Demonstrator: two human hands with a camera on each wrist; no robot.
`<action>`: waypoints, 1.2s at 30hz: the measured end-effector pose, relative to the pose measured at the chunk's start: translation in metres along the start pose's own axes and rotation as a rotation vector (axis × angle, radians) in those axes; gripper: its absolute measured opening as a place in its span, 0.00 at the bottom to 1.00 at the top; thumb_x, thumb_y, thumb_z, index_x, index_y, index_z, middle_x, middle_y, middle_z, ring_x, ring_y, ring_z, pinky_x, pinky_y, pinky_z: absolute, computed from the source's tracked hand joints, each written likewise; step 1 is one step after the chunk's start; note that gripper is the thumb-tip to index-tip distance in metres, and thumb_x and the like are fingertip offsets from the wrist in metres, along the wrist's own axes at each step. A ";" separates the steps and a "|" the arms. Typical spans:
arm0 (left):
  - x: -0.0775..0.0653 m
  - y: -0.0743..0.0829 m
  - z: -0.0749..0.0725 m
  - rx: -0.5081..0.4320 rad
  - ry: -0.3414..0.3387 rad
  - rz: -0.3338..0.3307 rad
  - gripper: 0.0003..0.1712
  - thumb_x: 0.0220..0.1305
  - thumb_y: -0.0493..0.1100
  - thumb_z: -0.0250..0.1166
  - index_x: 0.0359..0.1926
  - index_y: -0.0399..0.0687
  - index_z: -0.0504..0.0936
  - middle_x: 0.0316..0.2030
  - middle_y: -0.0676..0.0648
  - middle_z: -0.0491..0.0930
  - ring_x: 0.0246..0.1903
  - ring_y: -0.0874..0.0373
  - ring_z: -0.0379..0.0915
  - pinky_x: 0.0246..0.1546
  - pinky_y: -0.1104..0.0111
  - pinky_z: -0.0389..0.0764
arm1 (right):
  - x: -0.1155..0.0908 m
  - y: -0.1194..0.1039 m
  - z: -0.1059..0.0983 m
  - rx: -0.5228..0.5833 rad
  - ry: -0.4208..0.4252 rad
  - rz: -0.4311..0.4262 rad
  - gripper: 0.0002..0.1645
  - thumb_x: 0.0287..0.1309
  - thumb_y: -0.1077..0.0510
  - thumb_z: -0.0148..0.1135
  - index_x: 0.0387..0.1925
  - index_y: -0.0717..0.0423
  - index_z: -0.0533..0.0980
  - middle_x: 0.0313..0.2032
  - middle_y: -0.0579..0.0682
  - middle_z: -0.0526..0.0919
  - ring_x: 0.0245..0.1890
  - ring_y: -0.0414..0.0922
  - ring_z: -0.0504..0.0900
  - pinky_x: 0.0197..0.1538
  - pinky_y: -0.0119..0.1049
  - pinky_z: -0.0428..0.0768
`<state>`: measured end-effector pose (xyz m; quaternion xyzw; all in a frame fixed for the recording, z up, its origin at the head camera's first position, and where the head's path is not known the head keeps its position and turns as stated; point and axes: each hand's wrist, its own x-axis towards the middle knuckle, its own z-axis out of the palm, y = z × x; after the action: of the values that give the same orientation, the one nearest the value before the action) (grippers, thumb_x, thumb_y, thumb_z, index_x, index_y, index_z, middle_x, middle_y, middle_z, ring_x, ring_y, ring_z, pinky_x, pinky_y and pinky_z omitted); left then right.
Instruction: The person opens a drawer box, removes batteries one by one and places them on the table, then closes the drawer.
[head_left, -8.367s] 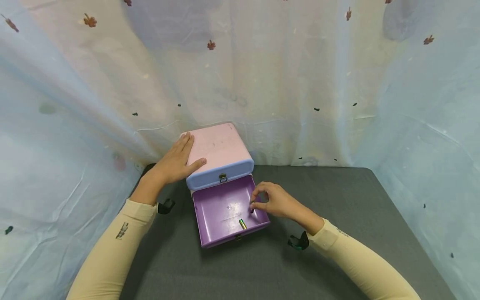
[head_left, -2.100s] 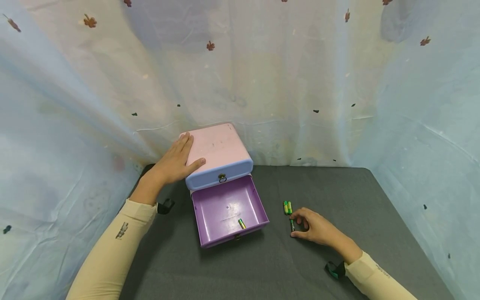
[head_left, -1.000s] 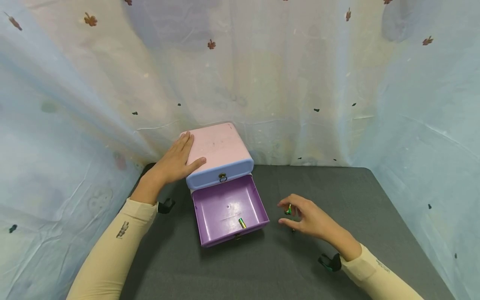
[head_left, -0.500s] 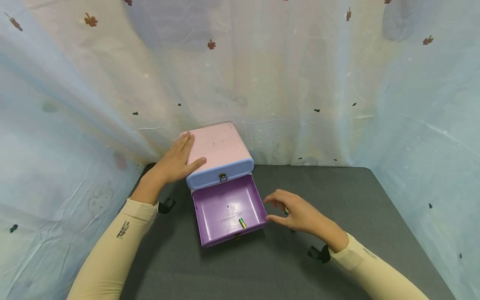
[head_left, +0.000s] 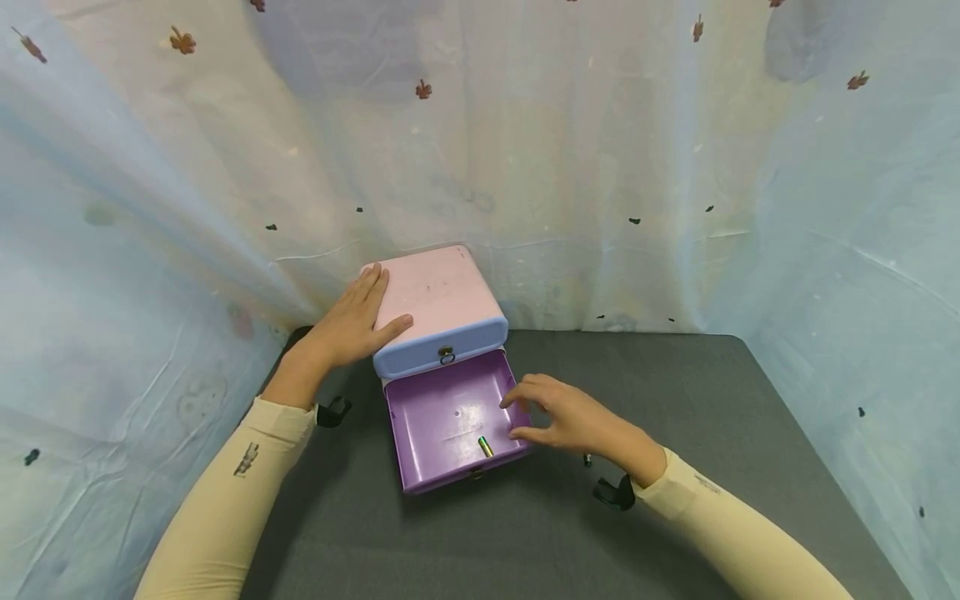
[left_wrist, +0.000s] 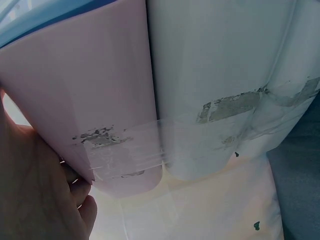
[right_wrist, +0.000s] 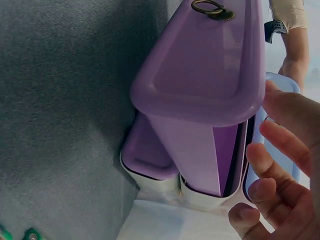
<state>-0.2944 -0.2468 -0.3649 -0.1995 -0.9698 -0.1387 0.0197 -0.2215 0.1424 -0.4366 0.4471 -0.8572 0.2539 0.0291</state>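
My left hand [head_left: 352, 321] rests on the pink top [head_left: 442, 287] of a small drawer unit, fingers spread along its left edge. In the left wrist view, fingers [left_wrist: 80, 192] lie against the unit's pink side [left_wrist: 95, 90]. Below the blue drawer front [head_left: 442, 348], a purple drawer [head_left: 427, 417] is pulled out. One green and gold battery [head_left: 486, 447] lies in it near the front wall. My right hand [head_left: 562, 412] hovers over the drawer's right wall, thumb and fingers apart and holding nothing. On the table, a battery [head_left: 587, 459] shows below my right wrist.
Green battery ends [right_wrist: 31, 234] show at the lower left of the right wrist view. There, another purple drawer [right_wrist: 150, 150] sits pushed in beside the pulled-out one. A grey cloth [head_left: 675, 392] covers the table, and a patterned curtain [head_left: 562, 167] hangs behind.
Earlier my right hand pinched a battery in the drawer, then put one down by two others on the table. It has since moved left, empty, back over the drawer. My left hand stays put.
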 end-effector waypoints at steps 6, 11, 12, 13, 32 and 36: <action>0.000 0.000 0.000 -0.006 0.000 0.000 0.60 0.80 0.74 0.46 0.86 0.37 0.31 0.86 0.37 0.28 0.85 0.42 0.21 0.84 0.46 0.34 | 0.010 0.002 0.003 0.000 -0.074 -0.021 0.22 0.63 0.51 0.80 0.56 0.51 0.85 0.42 0.49 0.83 0.46 0.46 0.79 0.51 0.40 0.80; 0.001 0.000 0.000 -0.003 0.001 0.003 0.60 0.80 0.74 0.46 0.86 0.37 0.31 0.86 0.37 0.27 0.85 0.42 0.21 0.84 0.46 0.34 | 0.019 0.002 0.004 -0.028 -0.105 -0.091 0.22 0.62 0.52 0.80 0.55 0.51 0.85 0.41 0.48 0.83 0.46 0.42 0.77 0.53 0.38 0.80; 0.001 -0.001 0.000 -0.002 0.002 0.003 0.60 0.80 0.74 0.46 0.86 0.37 0.31 0.86 0.37 0.27 0.85 0.42 0.21 0.84 0.46 0.34 | 0.021 0.003 0.004 -0.030 -0.114 -0.103 0.22 0.62 0.52 0.80 0.55 0.51 0.85 0.41 0.48 0.83 0.46 0.42 0.77 0.54 0.38 0.80; 0.001 -0.001 0.001 0.000 0.002 0.004 0.60 0.80 0.74 0.46 0.86 0.37 0.31 0.86 0.37 0.28 0.85 0.42 0.22 0.84 0.46 0.34 | 0.022 0.003 0.004 -0.031 -0.123 -0.116 0.22 0.62 0.52 0.81 0.55 0.52 0.85 0.41 0.48 0.83 0.46 0.42 0.77 0.54 0.39 0.79; 0.000 0.001 0.000 0.004 0.002 0.003 0.60 0.80 0.73 0.47 0.86 0.36 0.32 0.86 0.36 0.28 0.85 0.41 0.23 0.84 0.46 0.34 | 0.048 0.011 0.011 -0.183 -0.243 -0.304 0.26 0.54 0.44 0.85 0.51 0.48 0.85 0.41 0.43 0.84 0.45 0.38 0.77 0.53 0.39 0.75; 0.000 0.001 0.000 0.003 0.004 0.003 0.59 0.80 0.73 0.47 0.86 0.36 0.32 0.86 0.36 0.28 0.85 0.41 0.23 0.84 0.46 0.35 | 0.052 0.010 0.015 -0.223 -0.259 -0.305 0.25 0.54 0.42 0.85 0.50 0.46 0.87 0.40 0.41 0.84 0.44 0.37 0.77 0.55 0.40 0.75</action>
<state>-0.2941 -0.2459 -0.3649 -0.2005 -0.9698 -0.1373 0.0222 -0.2577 0.1010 -0.4389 0.5943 -0.7991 0.0906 0.0059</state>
